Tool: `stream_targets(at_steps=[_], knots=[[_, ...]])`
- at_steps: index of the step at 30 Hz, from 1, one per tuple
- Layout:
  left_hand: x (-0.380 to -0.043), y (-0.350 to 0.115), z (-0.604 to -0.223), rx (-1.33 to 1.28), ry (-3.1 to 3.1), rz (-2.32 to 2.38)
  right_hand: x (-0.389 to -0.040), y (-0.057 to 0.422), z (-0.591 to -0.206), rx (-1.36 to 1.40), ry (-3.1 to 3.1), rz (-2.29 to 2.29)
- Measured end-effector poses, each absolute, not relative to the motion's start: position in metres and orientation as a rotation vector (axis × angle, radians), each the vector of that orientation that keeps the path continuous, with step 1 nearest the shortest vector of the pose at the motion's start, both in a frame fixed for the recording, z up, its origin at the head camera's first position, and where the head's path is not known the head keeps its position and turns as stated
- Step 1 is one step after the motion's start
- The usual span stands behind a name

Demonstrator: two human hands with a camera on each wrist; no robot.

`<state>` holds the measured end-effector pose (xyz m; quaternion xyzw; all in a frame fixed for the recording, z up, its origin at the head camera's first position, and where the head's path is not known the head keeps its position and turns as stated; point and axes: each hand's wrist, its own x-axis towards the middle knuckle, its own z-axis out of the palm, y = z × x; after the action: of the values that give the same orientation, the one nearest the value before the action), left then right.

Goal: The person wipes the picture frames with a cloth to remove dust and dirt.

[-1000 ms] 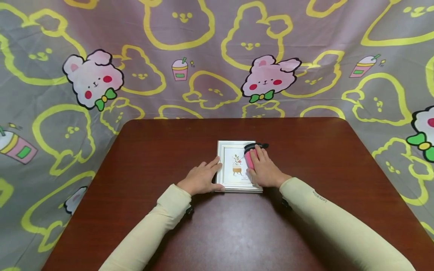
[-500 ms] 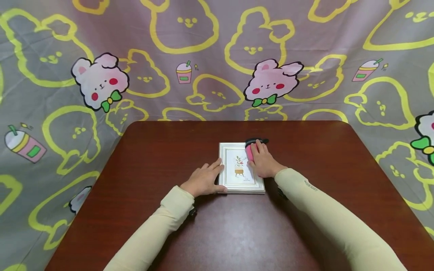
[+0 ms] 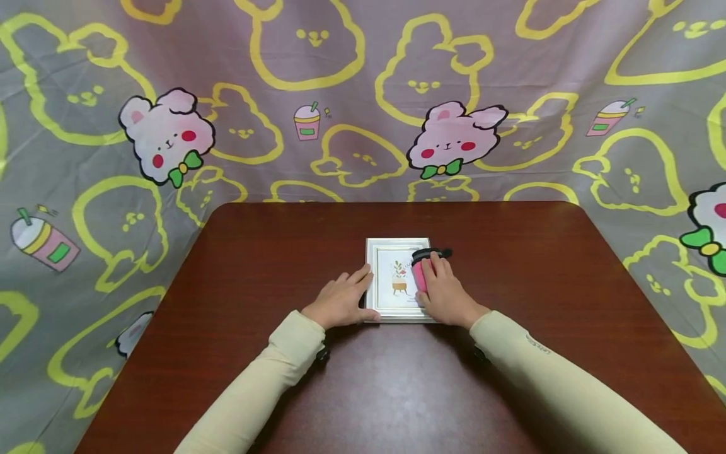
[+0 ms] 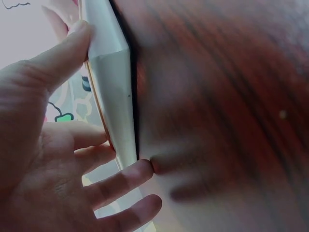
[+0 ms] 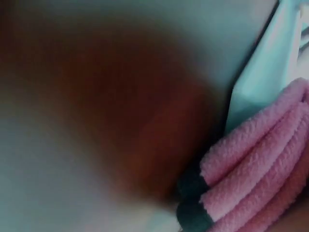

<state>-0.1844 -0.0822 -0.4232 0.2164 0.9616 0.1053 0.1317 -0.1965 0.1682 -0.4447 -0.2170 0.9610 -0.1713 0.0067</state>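
Observation:
A white picture frame with a potted-plant print lies flat on the table. My left hand rests at its left side, the thumb on the near corner and the straight fingers along the side. In the left wrist view, that thumb and the spread fingers touch the white frame edge. My right hand holds a folded pink fleecy cloth with black trim against the frame's right part. The right wrist view shows the cloth's pink layers beside the frame's edge; the fingers are mostly hidden there.
The dark reddish-brown table stretches around the frame. Behind it and at both sides hangs a curtain with cartoon prints. A dark blurred patch fills much of the right wrist view.
My right hand first moved the cloth slightly toward the frame's far edge, then drew it back nearer over the right part. My left hand has stayed at the frame's left side.

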Motion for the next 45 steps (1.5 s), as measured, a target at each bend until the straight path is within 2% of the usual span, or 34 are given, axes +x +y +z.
stream_targets(at_steps=[8, 16, 24, 35, 40, 45], knots=[[-0.186, -0.083, -0.418, 0.657, 2.787, 0.308, -0.171, 0.166, -0.442, -0.674, 3.034, -0.571], [-0.188, -0.085, -0.415, 0.663, 2.807, 0.294, -0.173, 0.165, -0.438, -0.695, 3.047, -0.570], [-0.187, -0.087, -0.418, 0.661, 2.810, 0.316, -0.203, 0.169, -0.436, -0.731, 2.977, -0.553], [-0.187, -0.081, -0.423, 0.650, 2.788, 0.313, -0.262, 0.170, -0.426, -0.579, 2.798, -0.538], [-0.187, -0.082, -0.423, 0.637, 2.799, 0.303, -0.272, 0.166, -0.426, -0.539, 2.783, -0.530], [-0.186, -0.086, -0.424, 0.627, 2.798, 0.320, -0.266, 0.161, -0.435, -0.549, 2.845, -0.516]])
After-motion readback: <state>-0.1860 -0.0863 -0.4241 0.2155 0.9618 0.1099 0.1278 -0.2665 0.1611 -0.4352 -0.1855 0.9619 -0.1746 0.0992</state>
